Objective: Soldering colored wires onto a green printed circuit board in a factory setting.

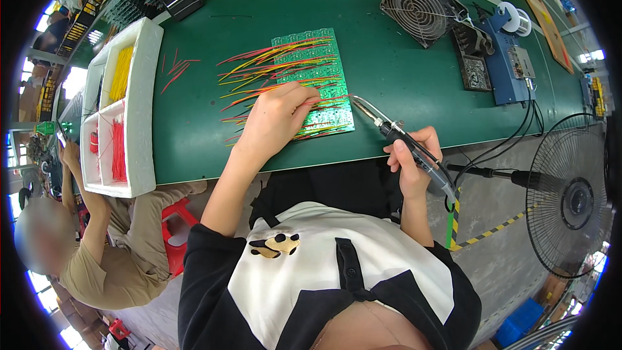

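A green circuit board panel (340, 68) lies on the green table in front of me. Rows of red, yellow and dark wires (249, 74) are attached across it, their loose ends fanning out to the left. My left hand (277, 115) rests over the lower left of the panel, fingertips pinched on a red wire (332, 99) that runs toward the panel's right edge. Gripped in my right hand (414, 159) is a soldering iron (403, 137) with a thin curved solder guide tube. Its tip is at the right edge of the panel, close to the red wire's end.
At left, a white foam box (144, 116) holds yellow and red wires in compartments. Several cut red wires (178, 72) lie beside it. A square fan (420, 5) and a blue solder feeder (508, 65) stand at back right. A pedestal fan (573, 204) and a seated co-worker (97, 266) flank me.
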Action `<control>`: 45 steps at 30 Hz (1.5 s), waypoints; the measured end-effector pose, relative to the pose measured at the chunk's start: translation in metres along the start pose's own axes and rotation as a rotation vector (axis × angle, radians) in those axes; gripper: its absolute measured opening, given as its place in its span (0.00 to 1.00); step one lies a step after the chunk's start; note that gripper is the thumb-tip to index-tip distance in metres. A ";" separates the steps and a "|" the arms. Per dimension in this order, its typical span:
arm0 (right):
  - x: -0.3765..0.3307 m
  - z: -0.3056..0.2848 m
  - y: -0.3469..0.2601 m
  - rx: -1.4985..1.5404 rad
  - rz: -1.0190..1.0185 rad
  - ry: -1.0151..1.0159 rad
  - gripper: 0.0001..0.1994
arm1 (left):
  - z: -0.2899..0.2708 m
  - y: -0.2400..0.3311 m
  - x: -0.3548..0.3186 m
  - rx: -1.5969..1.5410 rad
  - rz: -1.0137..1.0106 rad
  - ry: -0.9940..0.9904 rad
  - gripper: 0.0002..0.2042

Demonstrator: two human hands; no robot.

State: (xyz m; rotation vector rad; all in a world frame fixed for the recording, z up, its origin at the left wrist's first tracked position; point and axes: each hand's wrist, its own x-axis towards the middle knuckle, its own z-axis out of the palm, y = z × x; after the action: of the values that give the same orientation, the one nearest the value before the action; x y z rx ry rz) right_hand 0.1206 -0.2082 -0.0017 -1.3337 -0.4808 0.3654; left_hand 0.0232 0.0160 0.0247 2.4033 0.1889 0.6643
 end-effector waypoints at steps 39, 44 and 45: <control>0.006 -0.011 -0.003 0.071 -0.122 0.202 0.09 | -0.006 0.005 0.000 0.088 -0.014 -0.019 0.05; 0.008 -0.017 -0.004 0.070 -0.148 0.248 0.09 | -0.012 0.008 -0.001 0.245 0.094 0.023 0.05; 0.008 -0.018 -0.004 0.075 -0.154 0.249 0.09 | -0.014 0.008 -0.001 0.281 0.133 0.086 0.05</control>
State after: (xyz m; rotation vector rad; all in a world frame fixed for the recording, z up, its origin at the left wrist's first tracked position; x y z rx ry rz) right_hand 0.1370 -0.2202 -0.0001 -1.2406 -0.3543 0.0873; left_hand 0.0151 0.0171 0.0386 2.6762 0.1682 0.8515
